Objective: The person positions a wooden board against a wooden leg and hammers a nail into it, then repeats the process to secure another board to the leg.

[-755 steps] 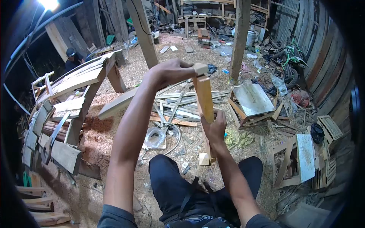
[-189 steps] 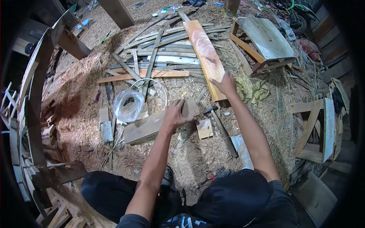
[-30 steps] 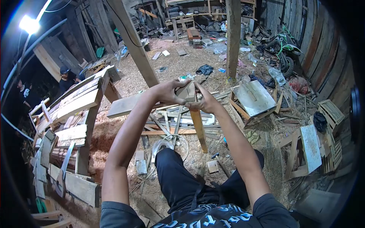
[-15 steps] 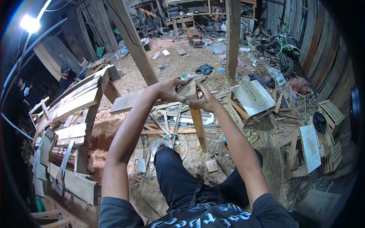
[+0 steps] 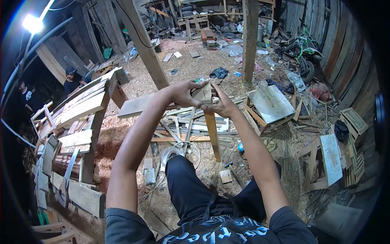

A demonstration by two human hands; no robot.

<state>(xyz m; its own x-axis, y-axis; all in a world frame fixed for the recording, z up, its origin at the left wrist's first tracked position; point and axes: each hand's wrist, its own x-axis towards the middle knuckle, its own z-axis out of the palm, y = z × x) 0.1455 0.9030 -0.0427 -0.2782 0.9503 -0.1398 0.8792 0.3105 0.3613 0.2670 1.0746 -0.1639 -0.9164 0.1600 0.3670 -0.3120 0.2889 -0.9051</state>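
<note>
Near the middle of the view, my left hand (image 5: 186,93) grips the left side of a small wooden block (image 5: 203,94), thumb and fingers pressed round it. My right hand (image 5: 221,105) holds the block's right side, its thumb close to the left one. Under the hands, an upright wooden leg (image 5: 212,136) runs down toward the ground. A wide board (image 5: 136,106) reaches out to the left behind my left forearm. Whether block, leg and board are joined is hidden by the hands.
A long workbench with planks (image 5: 87,106) stands left, a handsaw (image 5: 70,168) on its near side. Two people (image 5: 72,83) are beyond it. Wood strips (image 5: 187,124) and a hammer (image 5: 233,173) lie on the ground. A metal-topped stand (image 5: 271,103) is right.
The block has tilted so that more of its face shows. My right hand has turned slightly around it, with both hands still on the block.
</note>
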